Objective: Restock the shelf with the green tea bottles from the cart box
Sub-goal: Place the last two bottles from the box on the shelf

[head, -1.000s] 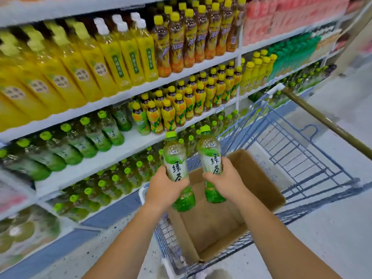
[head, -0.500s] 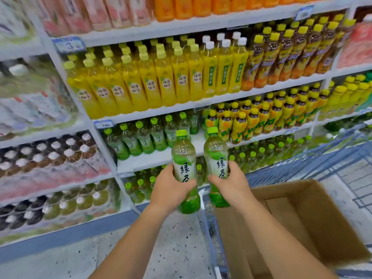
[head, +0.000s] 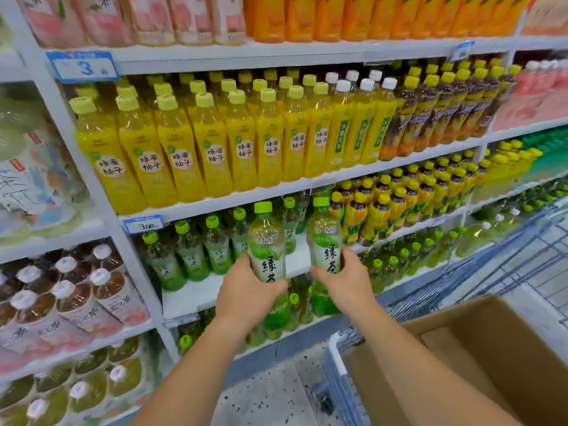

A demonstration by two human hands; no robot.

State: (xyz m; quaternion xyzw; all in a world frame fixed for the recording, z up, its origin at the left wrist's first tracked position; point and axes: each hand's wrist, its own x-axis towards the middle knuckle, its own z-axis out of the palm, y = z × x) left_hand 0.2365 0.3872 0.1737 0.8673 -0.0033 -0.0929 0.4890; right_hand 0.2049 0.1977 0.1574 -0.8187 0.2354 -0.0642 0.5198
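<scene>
I hold two green tea bottles upright, side by side. My left hand [head: 246, 290] grips the left bottle [head: 266, 247] around its lower half. My right hand [head: 347, 281] grips the right bottle [head: 325, 238] the same way. Both have green caps and white labels with green characters. They hover in front of the white shelf [head: 196, 295], where a row of matching green tea bottles [head: 190, 253] stands at the left and bare shelf shows in front. The open cardboard box [head: 479, 358] sits in the cart at the lower right; its inside is mostly out of frame.
Yellow drink bottles [head: 215, 149] fill the shelf above, small yellow-capped bottles [head: 399, 204] stand to the right. More green bottles [head: 399, 262] sit on the lower shelf. The blue wire cart [head: 522, 256] stands at the right. Shrink-wrapped packs [head: 76, 296] fill the left bay.
Both hands have carried the two bottles from above the cart box up and toward the green tea shelf. My view has turned left toward the shelves.
</scene>
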